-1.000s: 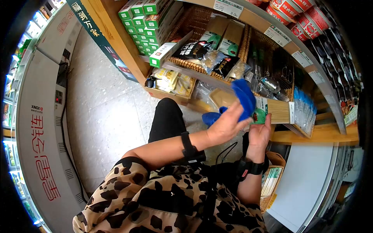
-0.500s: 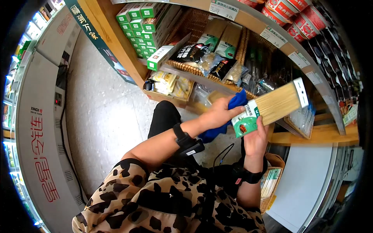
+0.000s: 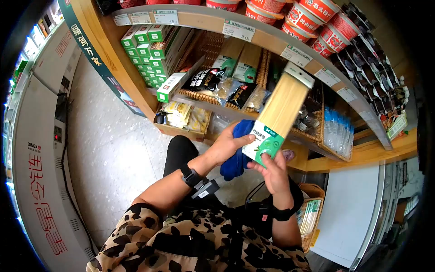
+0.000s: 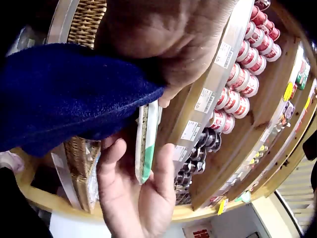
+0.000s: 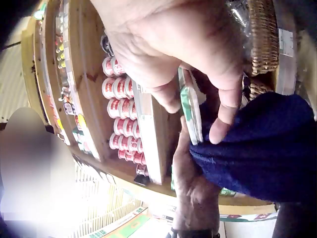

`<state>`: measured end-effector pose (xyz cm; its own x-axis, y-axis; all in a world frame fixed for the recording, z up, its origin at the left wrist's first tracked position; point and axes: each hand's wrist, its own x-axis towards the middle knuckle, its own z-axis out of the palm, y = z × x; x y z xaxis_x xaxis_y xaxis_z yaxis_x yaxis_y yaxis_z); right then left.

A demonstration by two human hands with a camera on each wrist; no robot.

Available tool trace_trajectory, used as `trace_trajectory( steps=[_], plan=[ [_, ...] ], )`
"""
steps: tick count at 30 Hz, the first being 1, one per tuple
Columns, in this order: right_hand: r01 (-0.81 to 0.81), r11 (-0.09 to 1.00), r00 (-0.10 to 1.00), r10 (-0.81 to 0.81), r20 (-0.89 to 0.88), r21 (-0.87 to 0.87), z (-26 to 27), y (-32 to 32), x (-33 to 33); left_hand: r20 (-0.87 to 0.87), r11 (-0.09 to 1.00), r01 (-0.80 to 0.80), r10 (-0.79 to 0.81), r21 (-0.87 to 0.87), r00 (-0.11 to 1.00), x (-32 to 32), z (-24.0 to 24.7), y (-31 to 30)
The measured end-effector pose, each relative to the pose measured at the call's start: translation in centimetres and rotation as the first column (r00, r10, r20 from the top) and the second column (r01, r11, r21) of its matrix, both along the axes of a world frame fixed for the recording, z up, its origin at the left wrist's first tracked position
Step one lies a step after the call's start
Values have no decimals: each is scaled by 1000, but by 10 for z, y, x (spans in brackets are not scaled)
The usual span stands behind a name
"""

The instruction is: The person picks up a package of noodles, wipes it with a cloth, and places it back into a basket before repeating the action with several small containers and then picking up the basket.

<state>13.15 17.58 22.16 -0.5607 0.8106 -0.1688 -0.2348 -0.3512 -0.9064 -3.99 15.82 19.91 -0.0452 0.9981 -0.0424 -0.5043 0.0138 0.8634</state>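
A flat pack of bamboo skewers (image 3: 282,105), with a green and white label, stands tilted in front of the shelf in the head view. My right hand (image 3: 274,174) pinches its lower end, thumb on the label and fingers behind. On the other side, my left hand (image 3: 228,144) holds a bunched dark blue cloth (image 3: 235,164), its thumb over the pack's lower left corner. In the left wrist view the cloth (image 4: 74,94) hangs beside the pack's narrow edge (image 4: 146,144). The right wrist view has the pack (image 5: 190,111) between right thumb and fingers.
Behind the pack, a wicker basket (image 3: 265,61) on the shelf holds more skewer packs (image 3: 247,63) and black bags. Stacked green boxes (image 3: 156,59) fill the shelf's left end. Red cups (image 3: 301,20) line the shelf above. A white freezer (image 3: 38,172) stands at the left.
The skewer pack has swung from lying sideways to pointing up and away. My left hand, with the cloth, has come down from above the pack to its lower left edge.
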Motion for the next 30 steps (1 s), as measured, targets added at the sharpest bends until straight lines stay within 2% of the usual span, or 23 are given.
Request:
trace_trajectory(
  steps=[2, 5, 6, 7, 9, 11, 13, 16, 19, 22, 27, 30],
  plan=[
    [0, 999, 1000, 1, 22, -55, 2, -2, -1, 19, 1000, -23, 23, -5, 1000, -2, -3, 1],
    [-19, 999, 998, 21, 51, -39, 3, 12, 7, -64, 998, -31, 28, -47, 998, -11, -12, -5],
    [-20, 1000, 998, 21, 64, -12, 3, 19, 9, 73, 996, 7, 0, -94, 997, -18, -12, -11],
    [-34, 999, 996, 35, 87, -5, 3, 28, 13, 78, 989, -12, 24, -149, 997, -26, -21, -13],
    [-62, 998, 989, 61, 133, 0, 2, 46, 19, 199, 954, 8, 55, -299, 978, -46, -38, -19],
    [-42, 995, 984, 25, 176, 96, 6, 66, 17, 337, 939, 30, 93, -342, 937, -67, -62, -28],
    [-19, 988, 971, -18, 237, 153, 24, 82, 3, 357, 894, 14, 164, -447, 920, -85, -86, -41],
    [-16, 987, 964, -28, 266, 161, 31, 120, -15, 358, 875, 30, 166, -483, 919, -107, -126, -59],
    [-82, 995, 988, 74, 137, 55, 19, 174, -33, 435, 848, 78, 187, -524, 881, -118, -144, -71],
    [-140, 987, 986, 132, 101, 76, 16, 213, -59, 485, 829, 89, 233, -553, 843, -120, -169, -79],
    [-64, 996, 995, 68, 67, -60, 7, 262, -106, 475, 836, 56, 254, -546, 842, -122, -181, -84],
    [-44, 998, 997, 46, 54, -49, -5, 280, -130, 471, 845, 40, 257, -533, 844, -125, -183, -84]
  ],
)
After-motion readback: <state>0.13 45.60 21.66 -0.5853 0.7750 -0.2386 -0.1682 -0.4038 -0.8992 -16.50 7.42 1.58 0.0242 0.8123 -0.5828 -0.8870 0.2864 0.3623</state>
